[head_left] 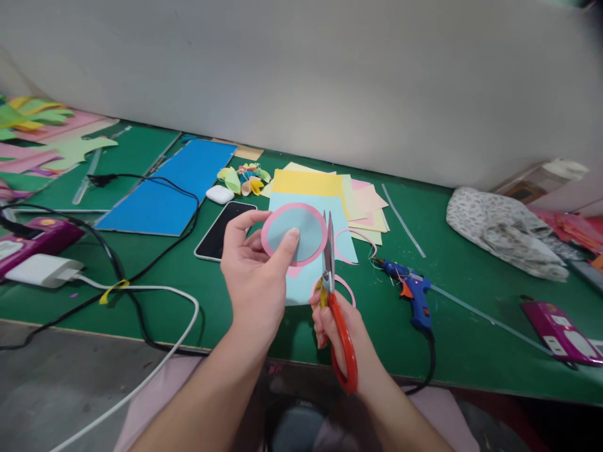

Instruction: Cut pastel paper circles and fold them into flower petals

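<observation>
Head view. Left hand is pinching a round paper disc, light blue with a pink rim: thumb is pressing flat on its face, fingers are bending behind. Disc is facing the wearer, being held up over the middle of the green table, in front of a light-blue sheet.

Right hand is gripping scissors, fingers curling round the red and yellow handles; exact threading through the loops cannot be told. Blades are pointing up, parted slightly, standing right at the disc's right edge; whether they are touching the paper cannot be told.

Near the scissors, two thin pink paper loops are lying, partly hidden. Behind the disc a yellow sheet is lying on the light-blue one, and pale sheets are fanning out to its right.

Right of the hands, a blue glue gun is lying on its side, a long clear stick running from its back toward a purple power strip. Farther right, a patterned cloth is sitting crumpled.

Left of the hands, a phone is lying dark-screened, a small white case resting just beyond it, beside curled paper pieces. A blue board is lying farther left, a black cable crossing it.
</observation>
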Available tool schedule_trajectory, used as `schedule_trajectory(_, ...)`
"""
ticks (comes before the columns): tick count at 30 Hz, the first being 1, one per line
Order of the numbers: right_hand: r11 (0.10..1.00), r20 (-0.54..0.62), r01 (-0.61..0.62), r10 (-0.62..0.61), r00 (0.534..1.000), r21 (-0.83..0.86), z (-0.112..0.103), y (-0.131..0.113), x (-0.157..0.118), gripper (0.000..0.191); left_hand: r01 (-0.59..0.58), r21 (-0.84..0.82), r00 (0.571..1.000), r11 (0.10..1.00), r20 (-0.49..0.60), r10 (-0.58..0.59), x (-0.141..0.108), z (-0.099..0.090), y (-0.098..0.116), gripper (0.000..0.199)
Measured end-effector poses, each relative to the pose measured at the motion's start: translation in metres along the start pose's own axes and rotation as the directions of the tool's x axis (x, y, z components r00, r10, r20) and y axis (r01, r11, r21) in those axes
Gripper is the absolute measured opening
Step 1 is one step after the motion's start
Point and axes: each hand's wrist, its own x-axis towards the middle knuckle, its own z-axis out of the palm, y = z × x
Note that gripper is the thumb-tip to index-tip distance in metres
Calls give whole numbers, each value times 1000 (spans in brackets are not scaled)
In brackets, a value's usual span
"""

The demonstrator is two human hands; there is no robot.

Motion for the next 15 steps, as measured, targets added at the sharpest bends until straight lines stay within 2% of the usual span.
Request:
schedule_trajectory(5, 1000, 2, 14, -14, 1000, -1, 0, -2, 1, 50, -7, -24, 1000, 1000, 17, 7, 2, -2, 0, 36)
schedule_trajectory(15, 1000, 8, -3, 3, 1000, -18, 0, -2, 0, 50, 31, 29, 998, 999, 45, -32, 5, -6, 3, 38)
